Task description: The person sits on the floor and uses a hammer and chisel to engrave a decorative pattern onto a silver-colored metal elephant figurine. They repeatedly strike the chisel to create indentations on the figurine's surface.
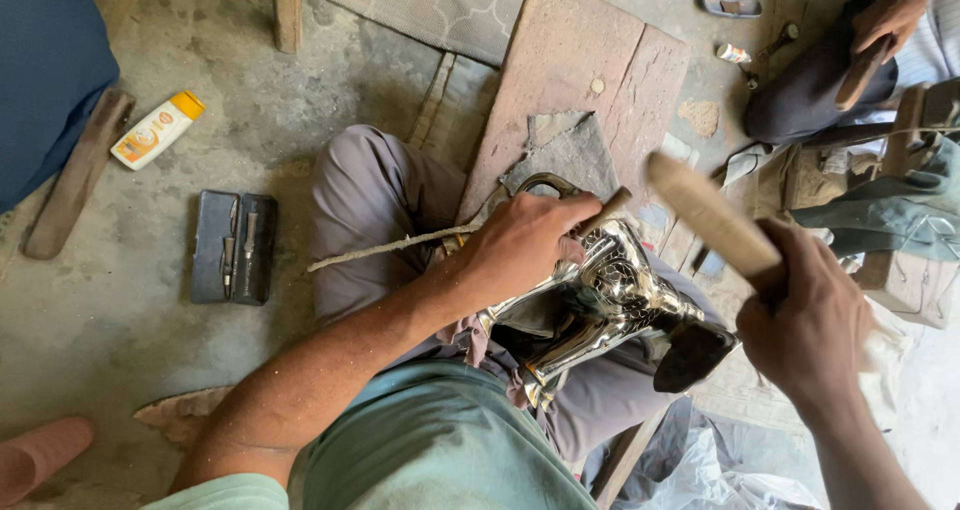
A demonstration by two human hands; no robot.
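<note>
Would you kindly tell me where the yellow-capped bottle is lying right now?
In the head view, the yellow-capped bottle lies on the concrete floor at upper left, just above the open dark tool case and left of the person's bent knee.

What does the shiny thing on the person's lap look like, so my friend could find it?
Start at the long wooden plank lying on the floor in front of the person. At its near end, on the lap, the left hand presses a tool onto a silver metal figure. It is the only mirror-bright, patterned thing there; the right hand beside it holds a plain wooden stick.
</note>
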